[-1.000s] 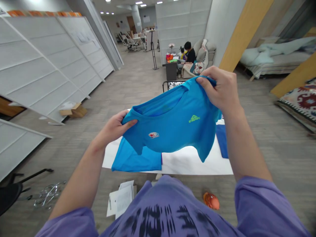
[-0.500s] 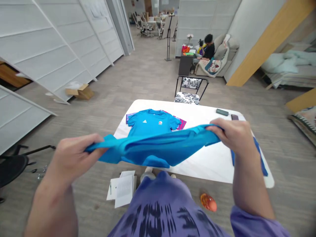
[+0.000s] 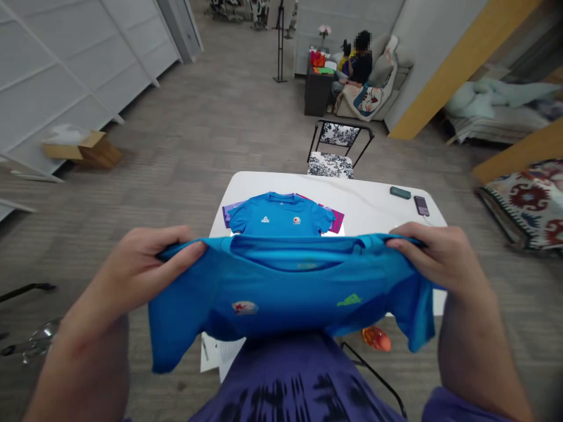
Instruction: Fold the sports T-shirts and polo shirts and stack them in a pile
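A blue T-shirt [image 3: 285, 293] hangs stretched between my two hands in front of my body, its neckline up and its green logo and small badge facing me. My left hand [image 3: 145, 264] pinches one shoulder between thumb and fingers. At the opposite shoulder, my right hand [image 3: 435, 252] is closed on the cloth. Beyond it, another blue T-shirt [image 3: 284, 215] lies flat on the white table [image 3: 369, 205], with purple and pink cloth showing from under its sleeves. The held shirt hides the lower part of the one lying down.
Two phone-like objects, a dark green one [image 3: 400, 193] and a dark one [image 3: 421, 206], lie at the table's far right. A patterned chair [image 3: 331, 164] stands behind the table. Papers [image 3: 211, 353] and an orange object [image 3: 376, 339] are on the floor. A person [image 3: 361, 65] sits farther back.
The shirt in my hands swung up and flattened toward edge-on, then dropped to hang open with its front showing. My hands have come lower and wider apart, and my view has tilted down.
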### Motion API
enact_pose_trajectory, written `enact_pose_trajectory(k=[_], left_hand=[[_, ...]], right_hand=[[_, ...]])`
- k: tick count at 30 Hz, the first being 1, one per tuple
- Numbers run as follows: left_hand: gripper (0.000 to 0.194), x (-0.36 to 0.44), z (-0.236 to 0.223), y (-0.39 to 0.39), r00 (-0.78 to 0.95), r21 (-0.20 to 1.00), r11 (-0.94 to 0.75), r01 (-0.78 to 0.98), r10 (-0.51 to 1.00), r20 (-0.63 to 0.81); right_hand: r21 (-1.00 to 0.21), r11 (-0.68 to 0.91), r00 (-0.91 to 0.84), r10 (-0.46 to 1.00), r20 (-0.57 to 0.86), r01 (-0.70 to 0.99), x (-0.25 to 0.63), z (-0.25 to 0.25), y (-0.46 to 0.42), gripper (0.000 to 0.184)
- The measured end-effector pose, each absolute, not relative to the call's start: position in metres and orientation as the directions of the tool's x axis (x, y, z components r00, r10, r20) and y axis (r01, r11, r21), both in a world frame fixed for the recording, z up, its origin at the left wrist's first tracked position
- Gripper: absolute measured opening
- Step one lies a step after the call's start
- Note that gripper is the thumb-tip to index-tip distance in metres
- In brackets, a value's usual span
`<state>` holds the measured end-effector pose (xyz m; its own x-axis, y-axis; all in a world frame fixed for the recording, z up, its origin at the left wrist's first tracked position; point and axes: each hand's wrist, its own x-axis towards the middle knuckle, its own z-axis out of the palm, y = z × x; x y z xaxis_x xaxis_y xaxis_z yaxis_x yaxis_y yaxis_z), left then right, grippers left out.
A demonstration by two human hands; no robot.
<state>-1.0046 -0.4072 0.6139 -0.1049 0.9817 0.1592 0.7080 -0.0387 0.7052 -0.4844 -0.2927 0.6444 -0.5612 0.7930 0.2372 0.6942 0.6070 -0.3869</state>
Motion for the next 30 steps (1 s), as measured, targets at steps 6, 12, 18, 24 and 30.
enact_pose_trajectory(k=[6, 12, 18, 24, 30], left_hand=[[0.046, -1.048, 0.487, -0.220, 0.024, 0.669, -0.016, 0.743, 1.000, -0.003], [0.048, -1.058, 0.274, -0.057, -0.018, 0.576, 0.096, 0.812, 0.990, -0.141], [0.048, -1.055, 0.111, 0.041, -0.159, 0.429, 0.290, 0.855, 0.935, -0.317], [0.057, -1.079, 0.062, 0.019, -0.287, 0.410, 0.431, 0.804, 0.885, -0.367], [0.051, -1.105, 0.045, -0.017, -0.299, 0.368, 0.433, 0.823, 0.881, -0.367]], right_hand=[[-0.450, 0.546, -0.607, 0.794, 0.010, 0.707, -0.557, 0.510, -0.103, 0.038], [-0.226, 0.474, -0.523, 0.801, -0.291, 0.851, -0.618, 0.285, 0.072, 0.045], [-0.260, 0.301, -0.386, 0.835, -0.392, 0.917, -0.646, 0.122, 0.148, 0.049], [-0.308, 0.170, -0.260, 0.924, -0.279, 0.936, -0.568, 0.075, 0.118, 0.052], [-0.371, 0.024, -0.140, 0.947, -0.290, 0.928, -0.526, 0.065, 0.085, 0.039]])
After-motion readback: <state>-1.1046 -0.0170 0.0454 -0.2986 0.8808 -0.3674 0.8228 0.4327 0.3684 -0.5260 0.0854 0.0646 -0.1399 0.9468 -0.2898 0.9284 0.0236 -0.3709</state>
